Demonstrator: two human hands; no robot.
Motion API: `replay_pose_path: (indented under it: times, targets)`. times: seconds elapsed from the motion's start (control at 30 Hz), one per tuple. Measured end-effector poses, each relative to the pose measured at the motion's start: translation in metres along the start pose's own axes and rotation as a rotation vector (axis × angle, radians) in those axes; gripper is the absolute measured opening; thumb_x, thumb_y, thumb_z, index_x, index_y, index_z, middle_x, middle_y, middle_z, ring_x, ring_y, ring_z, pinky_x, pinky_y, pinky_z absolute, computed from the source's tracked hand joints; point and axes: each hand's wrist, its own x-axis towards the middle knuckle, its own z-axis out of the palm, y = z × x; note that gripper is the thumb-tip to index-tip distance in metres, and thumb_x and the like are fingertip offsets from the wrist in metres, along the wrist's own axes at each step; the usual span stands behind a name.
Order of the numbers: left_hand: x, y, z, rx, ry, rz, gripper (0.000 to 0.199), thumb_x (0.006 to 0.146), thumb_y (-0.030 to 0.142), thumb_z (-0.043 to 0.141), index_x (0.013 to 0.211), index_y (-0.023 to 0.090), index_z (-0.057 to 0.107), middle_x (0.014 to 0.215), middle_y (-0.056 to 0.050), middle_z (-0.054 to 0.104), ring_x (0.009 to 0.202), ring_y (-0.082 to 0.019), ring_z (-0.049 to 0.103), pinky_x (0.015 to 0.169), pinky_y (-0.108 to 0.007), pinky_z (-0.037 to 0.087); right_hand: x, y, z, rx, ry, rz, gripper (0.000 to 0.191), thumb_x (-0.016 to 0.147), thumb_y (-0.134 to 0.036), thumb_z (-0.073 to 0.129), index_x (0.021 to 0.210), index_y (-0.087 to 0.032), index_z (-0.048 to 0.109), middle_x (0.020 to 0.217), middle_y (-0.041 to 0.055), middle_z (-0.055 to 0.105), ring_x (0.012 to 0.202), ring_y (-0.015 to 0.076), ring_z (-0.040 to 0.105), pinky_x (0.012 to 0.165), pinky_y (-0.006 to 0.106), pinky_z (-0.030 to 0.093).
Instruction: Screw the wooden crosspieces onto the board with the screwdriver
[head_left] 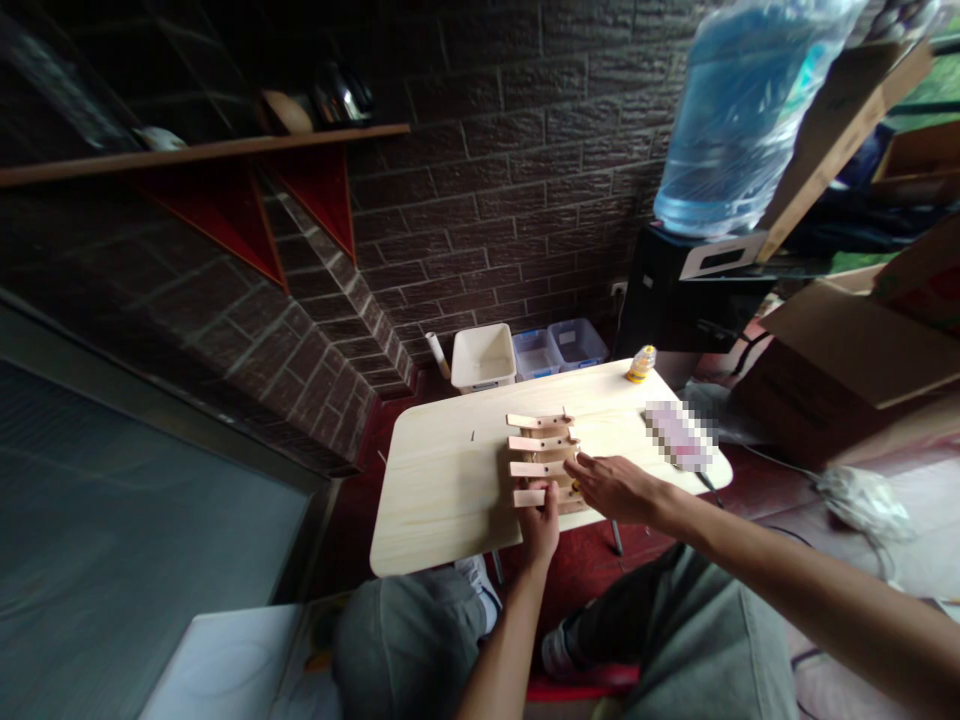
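Note:
A light wooden assembly (551,443) lies on the pale wood-topped table (427,480). Several flat slats stick out to its left, each with small dark holes or fastener heads. My left hand (538,520) grips the near end of this assembly, its thumb up against the closest slat. At the right edge of the assembly, my right hand (611,485) has its fingers drawn together. Something small and yellow shows by its fingertips, but what they pinch is hidden. A small dark screw or nail (472,436) lies on the tabletop to the left.
A small clear bottle with yellow parts (641,365) stands at the table's far right corner, near a blurred-out flat object (675,432). Behind are a cream bin (484,355) and clear plastic boxes (577,342). A water dispenser (675,290) and a cardboard box (825,370) stand right.

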Motion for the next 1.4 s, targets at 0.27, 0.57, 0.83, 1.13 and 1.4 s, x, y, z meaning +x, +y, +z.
replay_pose_path:
  times: [0.27,0.57,0.83,1.13,1.4]
  targets:
    - [-0.001,0.005,-0.001,-0.038,-0.021,-0.024,0.025,0.092,0.042,0.055,0.088,0.02,0.066,0.097,-0.009,0.067,0.101,-0.024,0.062,0.099,-0.044,0.046,0.001,0.006,0.009,0.004,-0.059,0.0,0.029,0.098,-0.021,0.035,0.12,-0.012,0.051,0.092,0.0108,0.066,0.067,0.0173,0.062,0.051,0.028,0.038]
    - [-0.001,0.0,0.001,-0.015,0.005,-0.029,0.029,0.09,0.046,0.056,0.085,0.02,0.066,0.092,-0.009,0.067,0.091,-0.023,0.065,0.09,-0.041,0.05,0.001,-0.002,-0.002,-0.032,-0.105,0.047,0.03,0.094,-0.023,0.043,0.121,-0.012,0.05,0.101,0.0133,0.064,0.072,0.0182,0.062,0.056,0.028,0.042]
    - [-0.001,-0.001,0.0,0.005,0.006,-0.023,0.028,0.09,0.045,0.056,0.086,0.019,0.066,0.093,-0.009,0.067,0.093,-0.023,0.064,0.091,-0.041,0.05,0.009,-0.005,-0.013,0.001,-0.151,-0.036,0.026,0.092,-0.011,0.04,0.113,-0.015,0.053,0.099,0.01,0.062,0.074,0.0165,0.059,0.059,0.029,0.041]
    - [-0.001,0.0,0.0,-0.008,0.013,-0.038,0.028,0.09,0.045,0.057,0.086,0.019,0.066,0.097,-0.01,0.067,0.099,-0.025,0.063,0.096,-0.043,0.048,0.002,-0.003,-0.003,-0.022,-0.13,0.014,0.027,0.095,-0.016,0.038,0.116,-0.012,0.053,0.09,0.0109,0.065,0.067,0.0185,0.06,0.052,0.031,0.038]
    - [-0.001,-0.001,-0.001,-0.015,-0.003,-0.046,0.024,0.089,0.043,0.058,0.085,0.021,0.066,0.095,-0.008,0.067,0.099,-0.025,0.063,0.095,-0.042,0.048,0.006,-0.008,-0.015,-0.039,-0.127,-0.04,0.031,0.09,-0.013,0.042,0.119,-0.015,0.052,0.099,0.0104,0.064,0.072,0.0179,0.06,0.056,0.029,0.038]
